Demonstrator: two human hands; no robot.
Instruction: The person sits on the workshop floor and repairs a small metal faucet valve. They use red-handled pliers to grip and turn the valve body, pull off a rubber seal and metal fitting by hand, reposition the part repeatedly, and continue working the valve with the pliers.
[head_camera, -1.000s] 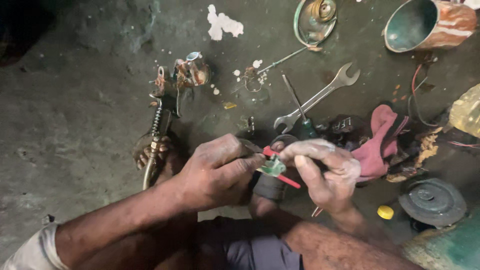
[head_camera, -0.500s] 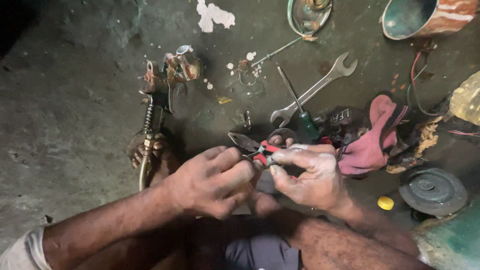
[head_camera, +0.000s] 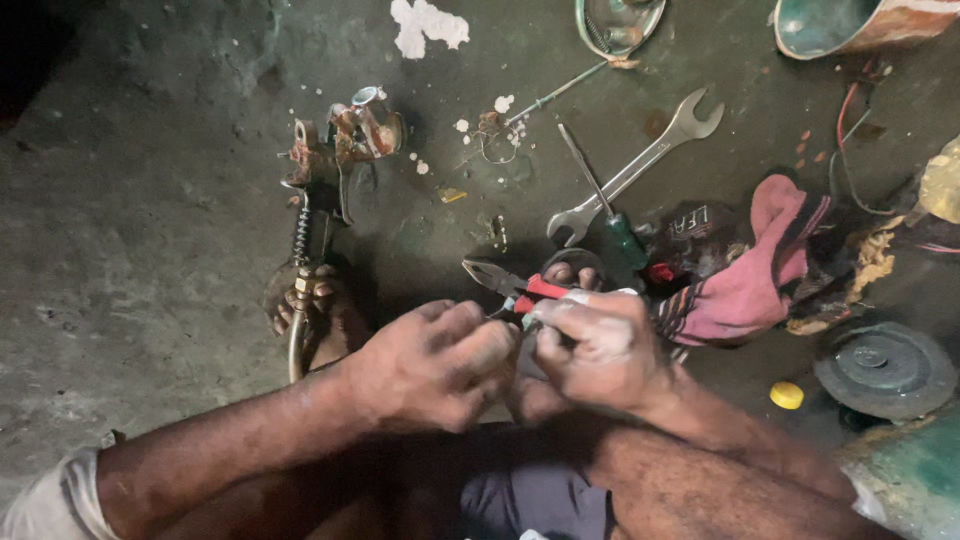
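1. Left hand (head_camera: 430, 365) curled, fingertips meeting right hand at centre; held item hidden, cannot tell.
2. Right hand (head_camera: 600, 345) clenched on red-handled pliers (head_camera: 510, 282), jaws aimed 10 o'clock.
3. Open-end wrench (head_camera: 640, 165) and screwdriver (head_camera: 600, 200) on floor (head_camera: 150, 220), 1 o'clock of hands.
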